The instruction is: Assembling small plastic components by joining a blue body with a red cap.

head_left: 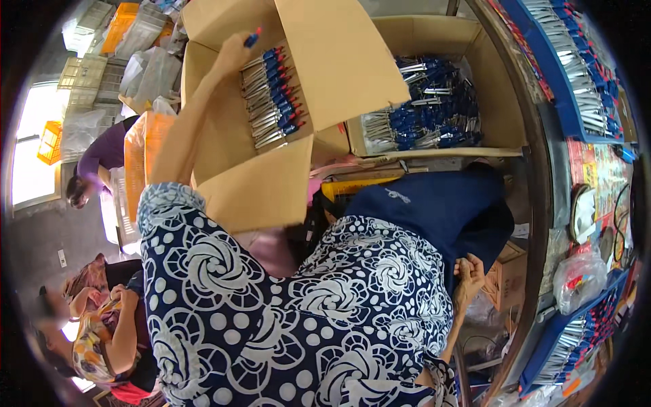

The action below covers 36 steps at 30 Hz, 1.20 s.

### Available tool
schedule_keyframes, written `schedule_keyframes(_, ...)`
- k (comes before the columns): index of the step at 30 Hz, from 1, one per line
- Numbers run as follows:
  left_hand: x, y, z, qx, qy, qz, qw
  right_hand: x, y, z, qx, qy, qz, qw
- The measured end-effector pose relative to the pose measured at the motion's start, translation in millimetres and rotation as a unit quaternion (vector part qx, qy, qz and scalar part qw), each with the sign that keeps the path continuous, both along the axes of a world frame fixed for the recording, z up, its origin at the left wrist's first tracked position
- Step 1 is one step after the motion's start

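My left hand reaches over an open cardboard box at the upper left and is closed around a pen. Only its blue end and red tip show beyond the fingers. Inside that box, a row of silver pens with blue and red ends lies stacked side by side. On the right, my right hand hangs beside the navy cloth on my lap. Its fingers are curled together, and whether anything is between them is hidden.
A second cardboard box holds many blue and silver pens. Blue trays of pens line the right side, behind a dark metal post. Plastic crates are piled at the far left. Two other people are at the left.
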<state>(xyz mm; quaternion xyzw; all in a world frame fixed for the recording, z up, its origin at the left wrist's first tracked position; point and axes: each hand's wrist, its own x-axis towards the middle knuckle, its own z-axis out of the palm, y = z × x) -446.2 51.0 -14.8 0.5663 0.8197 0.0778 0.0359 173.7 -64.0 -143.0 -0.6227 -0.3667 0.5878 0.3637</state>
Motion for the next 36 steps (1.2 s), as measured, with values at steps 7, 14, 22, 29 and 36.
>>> schedule_keyframes(7, -71, -1, -94, 0.034, -0.015, -0.078, 0.996, -10, 13, 8, -0.039, -0.020, 0.019, 0.999)
schedule_keyframes(14, -88, 18, -126, -0.034, 0.018, 0.002, 0.999, -21, 21, 22, -0.079, -0.063, 0.037, 0.994)
schedule_keyframes(22, -111, 3, -185, 0.060, 0.107, -0.037, 0.992, -27, 23, 16, -0.099, -0.112, 0.048, 0.988)
schedule_keyframes(29, -110, 2, -190, 0.020, 0.091, -0.014, 0.996, -27, 22, 10, -0.098, -0.110, 0.038, 0.988)
schedule_keyframes(36, -87, 5, -165, 0.043, 0.076, 0.000, 0.996, -15, 16, 4, -0.107, -0.119, 0.013, 0.987)
